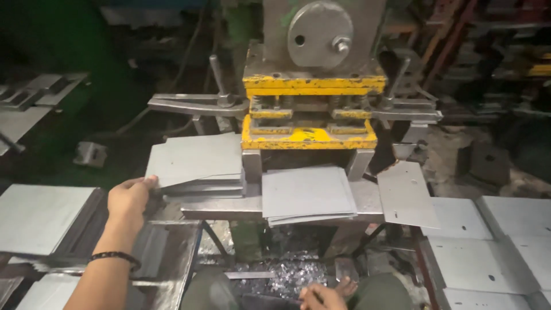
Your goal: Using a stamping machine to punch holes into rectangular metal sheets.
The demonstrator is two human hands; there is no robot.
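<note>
Sheet-metal stack (195, 158) at nine o'clock of the press, lying flat on the surface (229, 209), top sheet lifted slightly at its near-left corner. Left hand (129, 198) at that corner, at about eight o'clock of the stack, fingers (148, 181) curled over the edge of the top sheet and pinched on it, thumb hidden underneath. Black wristband (115, 256) around the left wrist.

Second pile of grey sheets (307, 192) at six o'clock of the yellow die block (307, 138), directly below the press opening, edges overhanging the front of the surface. Single punched plate (407, 195) at three o'clock of that pile, tilted, leaning off the right end of the surface.

Right hand (321, 297) low at six o'clock of the view, resting near the knee, well apart from all sheets; cannot tell whether its fingers are together or apart, mostly cut off by the frame edge.

Yellow upper plate (314, 85) at twelve o'clock of the die block, springs between the two. Grey round flywheel hub (319, 34) above that. Finished plates (488, 247) spread at four o'clock, with small holes. Blank sheets (40, 218) at eight o'clock on a rack. Metal scrap (287, 278) on the floor beneath the surface.
</note>
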